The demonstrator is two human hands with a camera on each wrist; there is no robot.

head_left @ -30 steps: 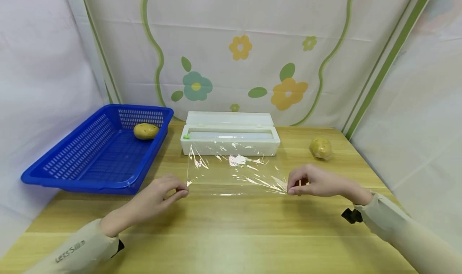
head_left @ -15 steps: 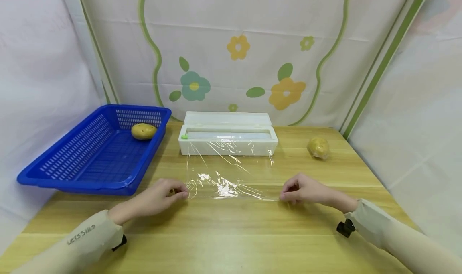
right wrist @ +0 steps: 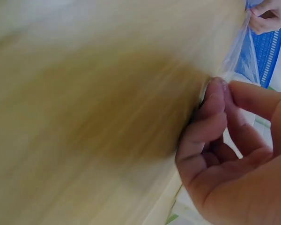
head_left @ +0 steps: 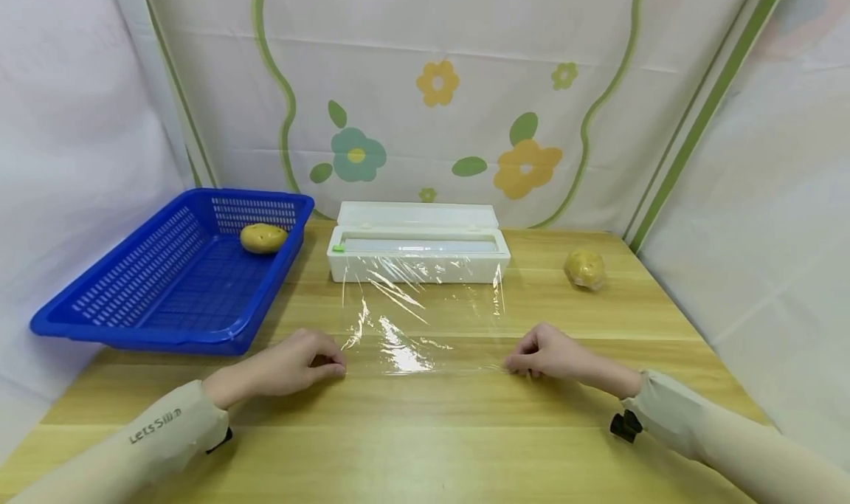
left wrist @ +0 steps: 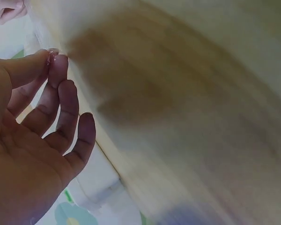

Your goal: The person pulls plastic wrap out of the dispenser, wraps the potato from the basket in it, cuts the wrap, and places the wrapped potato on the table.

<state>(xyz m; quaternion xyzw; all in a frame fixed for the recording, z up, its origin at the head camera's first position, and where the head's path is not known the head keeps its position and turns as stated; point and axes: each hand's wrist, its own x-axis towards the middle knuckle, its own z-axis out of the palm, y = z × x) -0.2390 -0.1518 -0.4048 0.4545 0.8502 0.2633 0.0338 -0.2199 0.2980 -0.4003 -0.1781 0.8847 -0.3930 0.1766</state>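
Note:
A clear sheet of plastic wrap (head_left: 412,327) stretches from a white dispenser box (head_left: 418,270) toward the front of the wooden table. My left hand (head_left: 299,364) pinches its near left corner between thumb and index finger; in the left wrist view a crumpled bit of film shows at those fingertips (left wrist: 60,63), the other fingers loosely bent. The near right corner is pinched by my right hand (head_left: 554,355), whose remaining fingers curl inward in the right wrist view. The box's lid (head_left: 417,214) stands up at the back, and a green slider (head_left: 339,249) sits on its left end.
On the left is a blue plastic basket (head_left: 242,334) holding one potato (head_left: 263,238). Another potato (head_left: 584,269), apparently wrapped in film, lies at the right rear of the table (head_left: 425,445). Fabric walls (head_left: 412,17) close off the back and sides.
Both hands have drawn the wrap slightly nearer the front edge. The right hand has moved leftward, closer to the left hand. The box, basket and potatoes stay in place as the view shifts slightly.

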